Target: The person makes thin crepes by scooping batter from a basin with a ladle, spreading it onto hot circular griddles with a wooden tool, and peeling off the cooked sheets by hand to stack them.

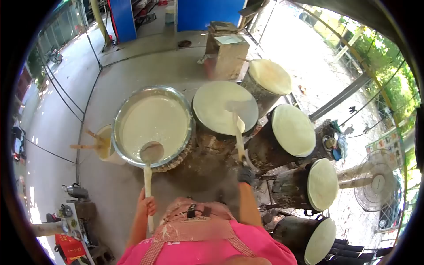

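My left hand is closed around the long pale handle of a ladle. The ladle's round bowl rests at the near edge of the cream-coloured batter in a large metal basin. My right hand, in a dark glove, grips the batter-coated handle of a spreader. Its flat end, blurred, is on the pale batter layer covering a round griddle to the right of the basin. Whether that layer is wet or set, I cannot tell.
Several more drum stoves with pale round sheets on top curve down the right side, such as the near one. A bucket with wooden sticks stands left of the basin. Behind are a cardboard box and, at right, a fan.
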Demonstrator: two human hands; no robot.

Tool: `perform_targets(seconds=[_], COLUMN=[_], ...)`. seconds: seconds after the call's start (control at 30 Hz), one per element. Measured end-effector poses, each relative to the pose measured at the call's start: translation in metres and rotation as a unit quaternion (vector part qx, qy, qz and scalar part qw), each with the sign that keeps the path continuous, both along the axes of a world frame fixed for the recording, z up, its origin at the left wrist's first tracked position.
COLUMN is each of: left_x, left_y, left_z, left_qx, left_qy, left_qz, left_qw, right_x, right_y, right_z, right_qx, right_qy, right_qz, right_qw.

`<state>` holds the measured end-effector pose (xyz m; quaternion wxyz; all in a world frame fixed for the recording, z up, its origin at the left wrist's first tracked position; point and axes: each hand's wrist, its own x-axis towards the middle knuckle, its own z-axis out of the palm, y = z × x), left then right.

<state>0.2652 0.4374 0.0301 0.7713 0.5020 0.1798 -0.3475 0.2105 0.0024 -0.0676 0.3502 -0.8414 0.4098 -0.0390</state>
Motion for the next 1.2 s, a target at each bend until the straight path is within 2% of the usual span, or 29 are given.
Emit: perform_targets(seconds=[0.03, 0.07, 0.1, 0.13, 0.2, 0.23, 0.27, 0.3, 0.37, 0.43, 0.47, 0.57, 0.6, 0.63, 0.7, 0.73, 0.83, 0.87, 0.9, 0.97, 1.03, 1.1, 1.13, 1.17, 1.2], left_x=[-0.005, -0.007, -0.007, -0.009, -0.011, -0.010, -0.010, -0.013, -0.016, -0.015, -0.014, -0.009, -0.006, 0.001, 0.001, -0.005, 0.003, 0.006, 0.009, 0.008, 0.022, 0.015, 0.020, 0.020, 0.023], left_y=[0.000, -0.001, -0.001, -0.003, 0.000, 0.001, 0.003, -0.001, -0.008, -0.020, -0.028, -0.047, -0.048, -0.052, -0.056, -0.055, -0.082, -0.082, -0.088, -0.102, -0.109, -0.114, -0.119, -0.131, -0.140], left_z=[-0.004, -0.008, -0.012, -0.020, -0.036, -0.033, -0.030, -0.024, -0.019, -0.027, -0.029, -0.026, -0.030, -0.028, -0.025, -0.024, -0.017, -0.031, -0.024, -0.006, -0.019, -0.019, -0.030, -0.030, -0.027], left_qx=[-0.033, -0.064, -0.097, -0.156, -0.251, -0.238, -0.222, -0.259, -0.238, -0.272, -0.276, -0.255, -0.249, -0.246, -0.233, -0.222, -0.154, -0.204, -0.171, -0.107, -0.096, -0.076, -0.061, -0.060, -0.057], left_qy=[0.012, 0.021, 0.024, 0.074, 0.150, 0.094, 0.037, 0.072, 0.094, 0.155, 0.171, 0.187, 0.177, 0.150, 0.108, 0.096, 0.149, 0.234, 0.193, 0.102, 0.106, 0.132, 0.136, 0.164, 0.191], left_qz=[0.015, 0.031, 0.051, 0.070, 0.080, 0.041, 0.007, 0.038, 0.043, 0.076, 0.082, 0.072, 0.045, 0.024, -0.008, -0.022, 0.018, 0.058, 0.018, -0.056, -0.055, -0.050, -0.054, -0.039, -0.022], left_qw=[0.999, 0.997, 0.994, 0.983, 0.953, 0.966, 0.974, 0.962, 0.966, 0.947, 0.942, 0.946, 0.951, 0.957, 0.966, 0.970, 0.977, 0.949, 0.966, 0.987, 0.988, 0.987, 0.987, 0.984, 0.980], right_x=[0.021, 0.038, 0.054, 0.067, 0.061, 0.058, 0.042, 0.030, 0.030, 0.061, 0.081, 0.073, 0.056, 0.040, 0.049, 0.038, 0.040, 0.050, 0.064, 0.018, 0.024, 0.048, 0.068, 0.063, 0.063], right_y=[0.001, 0.003, 0.010, 0.015, -0.004, -0.013, -0.031, -0.043, -0.054, -0.067, -0.057, -0.022, -0.041, -0.069, -0.125, -0.120, -0.088, -0.078, -0.080, -0.074, -0.131, -0.156, -0.170, -0.175, -0.176], right_z=[-0.019, -0.033, -0.045, -0.053, -0.101, -0.125, -0.093, -0.045, 0.004, -0.021, -0.038, -0.043, -0.086, -0.105, -0.069, -0.004, -0.032, -0.042, -0.049, -0.112, -0.075, -0.033, -0.022, -0.057, -0.123], right_qx=[-0.150, -0.372, -0.532, -0.585, -0.398, -0.290, -0.186, -0.116, -0.041, -0.085, -0.334, -0.131, -0.084, -0.099, -0.253, -0.056, -0.222, -0.277, -0.334, -0.154, -0.218, -0.201, -0.163, -0.281, -0.389], right_qy=[0.016, 0.086, 0.144, 0.158, 0.025, -0.036, -0.038, -0.033, -0.061, -0.061, 0.177, -0.019, 0.011, 0.022, -0.124, 0.049, 0.015, -0.003, -0.028, -0.128, -0.173, -0.109, -0.033, 0.040, 0.107], right_qz=[0.006, 0.019, -0.022, -0.055, 0.017, 0.037, 0.042, 0.012, -0.064, -0.073, 0.159, 0.106, 0.056, 0.063, 0.075, -0.012, 0.066, 0.091, 0.111, 0.041, 0.015, 0.009, 0.017, 0.085, 0.157], right_qw=[0.988, 0.924, 0.834, 0.793, 0.917, 0.956, 0.981, 0.993, 0.995, 0.992, 0.912, 0.985, 0.995, 0.993, 0.956, 0.997, 0.973, 0.957, 0.936, 0.979, 0.960, 0.974, 0.986, 0.955, 0.901])
